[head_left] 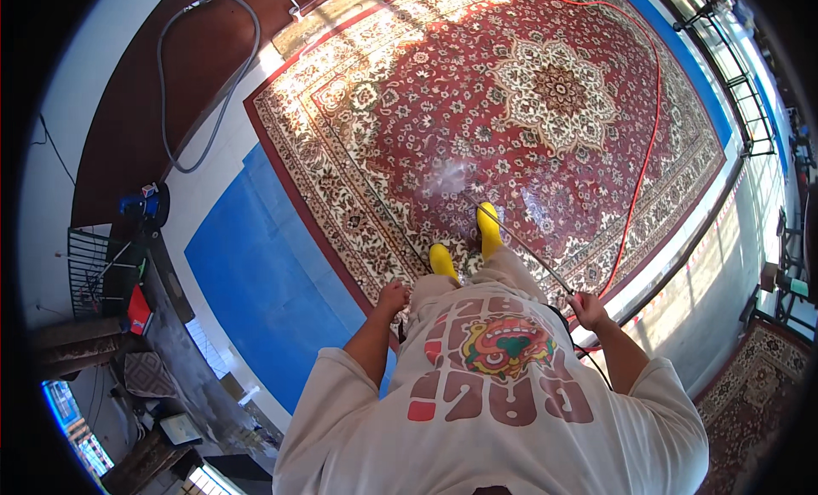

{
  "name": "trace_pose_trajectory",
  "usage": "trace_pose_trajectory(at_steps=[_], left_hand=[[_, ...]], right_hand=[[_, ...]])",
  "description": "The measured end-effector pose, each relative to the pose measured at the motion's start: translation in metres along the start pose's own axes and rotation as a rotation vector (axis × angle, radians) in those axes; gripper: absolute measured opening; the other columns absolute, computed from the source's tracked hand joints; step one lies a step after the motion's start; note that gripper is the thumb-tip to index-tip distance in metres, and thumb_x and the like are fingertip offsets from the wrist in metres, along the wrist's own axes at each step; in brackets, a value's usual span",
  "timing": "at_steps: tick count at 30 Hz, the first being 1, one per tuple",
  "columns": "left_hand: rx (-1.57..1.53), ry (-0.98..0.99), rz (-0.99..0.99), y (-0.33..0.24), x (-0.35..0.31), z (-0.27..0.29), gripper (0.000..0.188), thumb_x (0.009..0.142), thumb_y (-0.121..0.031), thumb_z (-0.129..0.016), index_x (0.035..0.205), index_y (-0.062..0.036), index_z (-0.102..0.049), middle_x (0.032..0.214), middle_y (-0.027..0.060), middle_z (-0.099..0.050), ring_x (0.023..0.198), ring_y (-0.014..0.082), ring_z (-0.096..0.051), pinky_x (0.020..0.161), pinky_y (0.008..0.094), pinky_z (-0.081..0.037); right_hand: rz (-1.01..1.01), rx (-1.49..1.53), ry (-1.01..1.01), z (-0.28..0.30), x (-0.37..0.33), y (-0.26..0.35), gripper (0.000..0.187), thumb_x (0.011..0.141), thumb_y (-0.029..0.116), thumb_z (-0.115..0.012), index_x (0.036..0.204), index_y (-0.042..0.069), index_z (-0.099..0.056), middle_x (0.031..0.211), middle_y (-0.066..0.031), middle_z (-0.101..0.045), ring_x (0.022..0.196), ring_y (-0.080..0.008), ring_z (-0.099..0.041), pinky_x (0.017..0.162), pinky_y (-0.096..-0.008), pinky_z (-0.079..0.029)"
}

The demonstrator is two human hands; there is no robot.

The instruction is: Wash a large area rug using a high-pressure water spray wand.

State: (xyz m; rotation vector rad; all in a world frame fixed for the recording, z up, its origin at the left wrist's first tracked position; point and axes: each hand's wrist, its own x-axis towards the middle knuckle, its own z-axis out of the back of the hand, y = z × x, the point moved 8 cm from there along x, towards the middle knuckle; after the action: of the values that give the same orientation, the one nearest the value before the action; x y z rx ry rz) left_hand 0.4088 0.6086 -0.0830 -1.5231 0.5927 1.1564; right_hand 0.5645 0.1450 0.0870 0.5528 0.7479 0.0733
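Note:
My right hand (586,309) is closed around the rear end of a pressure washer wand (532,255). The thin wand slants forward and left, its tip low over a large red and cream patterned carpet (409,120). White spray (449,178) spreads on the carpet just past the tip. Beside my left thigh hangs my left hand (393,299), its fingers curled with nothing seen in them. My yellow boots (487,227) stand on the carpet's near part. A red hose (654,129) runs over the carpet's right side toward my right hand.
Blue flooring (264,273) borders the carpet at left. A grey hose (162,94) loops at the far left, near a dark metal grille (85,273). Black metal racks (737,77) stand at the far right. Another patterned carpet (758,393) lies at the lower right.

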Motion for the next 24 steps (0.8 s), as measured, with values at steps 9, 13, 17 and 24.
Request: trace_pose_trajectory(at_steps=[9, 13, 17, 24], left_hand=[[0.095, -0.044, 0.03, 0.04, 0.024, 0.021, 0.016, 0.084, -0.013, -0.054, 0.089, 0.0007, -0.06, 0.066, 0.0087, -0.059, 0.054, 0.0167, -0.056, 0.045, 0.03, -0.042], [0.041, -0.119, -0.047, 0.034, 0.013, 0.007, 0.015, 0.085, -0.012, -0.051, 0.087, 0.0002, -0.059, 0.066, 0.0087, -0.059, 0.051, 0.0167, -0.054, 0.042, 0.031, -0.042], [0.105, -0.081, -0.123, 0.044, 0.01, -0.013, 0.013, 0.083, -0.01, -0.052, 0.087, -0.001, -0.06, 0.062, 0.0081, -0.058, 0.05, 0.0169, -0.054, 0.041, 0.0297, -0.041], [0.157, -0.045, -0.072, 0.102, -0.018, -0.072, 0.022, 0.084, -0.011, -0.05, 0.103, -0.0014, -0.057, 0.069, 0.0081, -0.059, 0.053, 0.0172, -0.055, 0.042, 0.0304, -0.042]], right_hand=[[0.172, 0.069, -0.082, -0.039, -0.032, -0.001, 0.037, 0.088, 0.036, -0.051, 0.092, -0.001, -0.055, 0.065, -0.0111, -0.055, 0.063, -0.0191, -0.05, 0.062, -0.0323, -0.043], [0.127, 0.114, -0.035, -0.028, -0.084, -0.011, 0.039, 0.086, 0.035, -0.054, 0.097, -0.002, -0.055, 0.067, -0.0207, -0.056, 0.064, -0.0354, -0.058, 0.059, -0.0388, -0.044], [-0.046, 0.013, -0.023, -0.025, -0.142, -0.092, 0.04, 0.087, 0.039, -0.053, 0.081, 0.0, -0.056, 0.059, -0.0161, -0.052, 0.056, -0.0305, -0.052, 0.057, -0.0375, -0.043], [-0.164, -0.076, 0.009, -0.023, -0.219, -0.214, 0.047, 0.087, 0.044, -0.051, 0.069, 0.001, -0.056, 0.06, -0.0198, -0.055, 0.061, -0.0374, -0.055, 0.058, -0.0405, -0.044]])
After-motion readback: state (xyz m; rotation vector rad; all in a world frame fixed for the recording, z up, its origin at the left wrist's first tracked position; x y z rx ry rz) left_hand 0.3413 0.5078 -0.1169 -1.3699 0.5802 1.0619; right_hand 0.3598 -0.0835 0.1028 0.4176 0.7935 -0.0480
